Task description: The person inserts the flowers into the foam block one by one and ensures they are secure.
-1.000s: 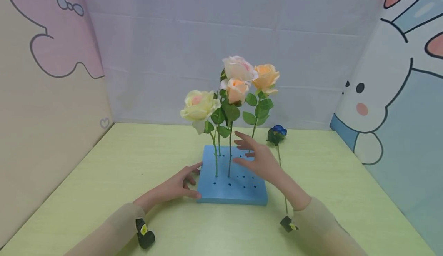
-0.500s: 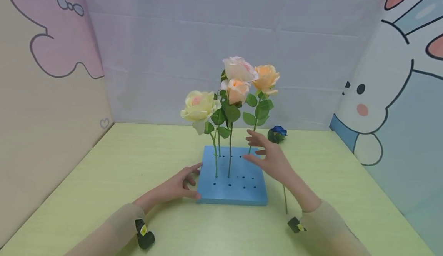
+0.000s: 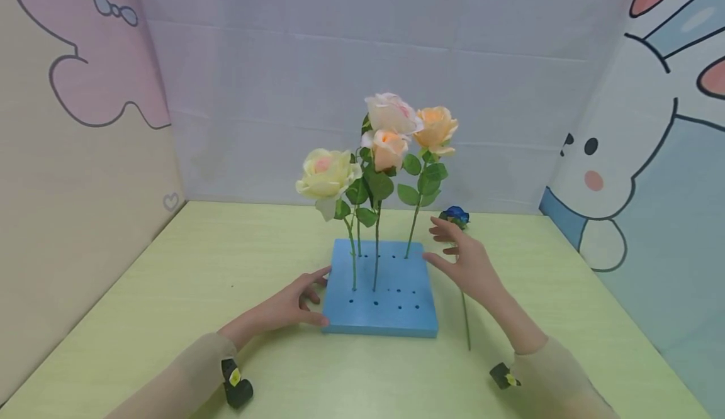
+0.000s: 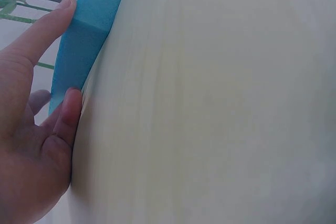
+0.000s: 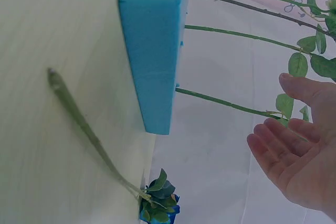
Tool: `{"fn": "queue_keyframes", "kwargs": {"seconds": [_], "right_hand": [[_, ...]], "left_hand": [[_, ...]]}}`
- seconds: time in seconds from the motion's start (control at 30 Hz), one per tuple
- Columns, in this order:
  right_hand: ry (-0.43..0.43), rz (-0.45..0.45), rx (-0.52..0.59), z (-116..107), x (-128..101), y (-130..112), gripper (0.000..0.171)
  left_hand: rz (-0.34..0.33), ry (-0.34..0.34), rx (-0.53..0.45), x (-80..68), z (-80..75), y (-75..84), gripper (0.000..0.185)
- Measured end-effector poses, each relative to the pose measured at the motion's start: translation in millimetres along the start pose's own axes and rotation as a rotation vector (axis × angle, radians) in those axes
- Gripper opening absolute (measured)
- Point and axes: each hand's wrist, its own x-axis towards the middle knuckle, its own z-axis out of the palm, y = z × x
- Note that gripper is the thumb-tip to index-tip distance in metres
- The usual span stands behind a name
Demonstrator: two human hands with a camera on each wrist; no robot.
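Now the right hand (image 3: 467,262), fingers spread and empty, has left the standing roses (image 3: 391,136) for the blue rose (image 3: 455,215); the left hand (image 3: 289,302) presses the foam block (image 3: 379,309).

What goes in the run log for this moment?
left hand: steadies foam block | right hand: open, above blue rose | four roses standing

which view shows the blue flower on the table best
The right wrist view: the blue flower lies on the table with its whole stem in sight, clear of the right hand. In the head view that hand partly covers the flower. The left wrist view misses it.
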Motion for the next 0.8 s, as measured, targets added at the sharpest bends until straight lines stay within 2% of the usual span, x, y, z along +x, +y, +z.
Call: {"fn": "queue_keyframes", "kwargs": {"seconds": [0.2, 0.57, 0.8], "right_hand": [[0.015, 0.032, -0.041, -4, -5, 12, 0.065], [-0.042, 0.215, -0.065, -12, -15, 33, 0.06], [-0.089, 0.266, -0.076, -14, -21, 44, 0.06]], "left_hand": [[0.001, 0.001, -0.005, -0.6, -0.5, -1.0, 0.1], [-0.007, -0.001, -0.008, 0.4, -0.3, -0.9, 0.1], [-0.001, 0.0, -0.005, 1.4, -0.2, -2.2, 0.1]]}}
